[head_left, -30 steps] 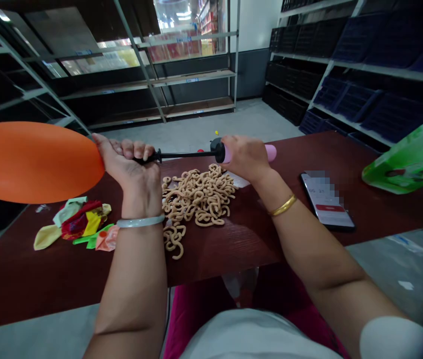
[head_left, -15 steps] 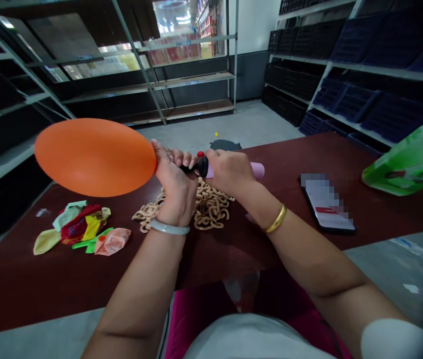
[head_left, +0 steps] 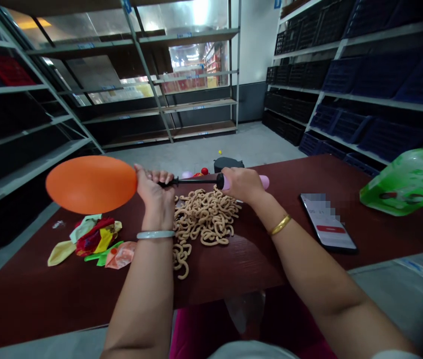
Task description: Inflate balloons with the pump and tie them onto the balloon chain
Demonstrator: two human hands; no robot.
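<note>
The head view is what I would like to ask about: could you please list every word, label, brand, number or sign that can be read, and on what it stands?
"00", faint, on the phone; the digits after it are too blurred to be sure of.
Printing on the green package: too blurred to read.
Blue-and-white shelf labels: too small to read.

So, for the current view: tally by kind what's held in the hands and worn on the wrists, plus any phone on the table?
Balloon: 1 (orange, inflated)
Pump: 1
Bracelets: 2 (one pale, one gold)
Phone: 1
Total: 5
</note>
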